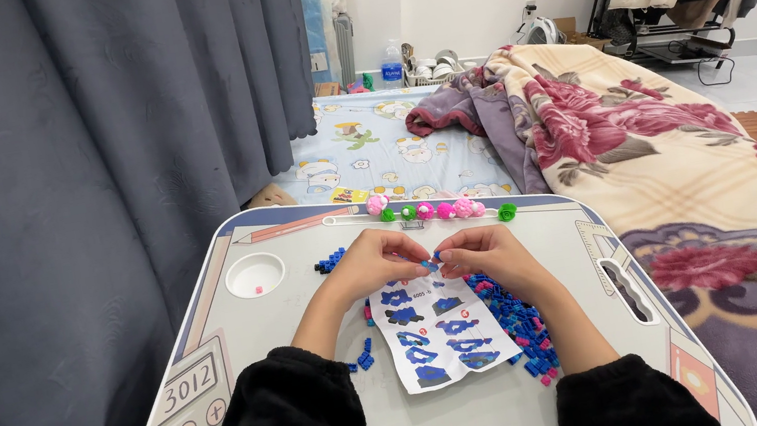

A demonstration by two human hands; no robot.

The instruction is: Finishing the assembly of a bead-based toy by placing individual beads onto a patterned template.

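While the instruction sheet (437,328) lies flat between the forearms for easy reading, the left hand (374,260) and right hand (489,253) pinch a tiny blue brick assembly (431,261) together above it, loose blue bricks (521,320) just beside.

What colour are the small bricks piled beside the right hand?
Mostly blue bricks, with a few pink ones mixed in; the head view shows them beside the right hand.
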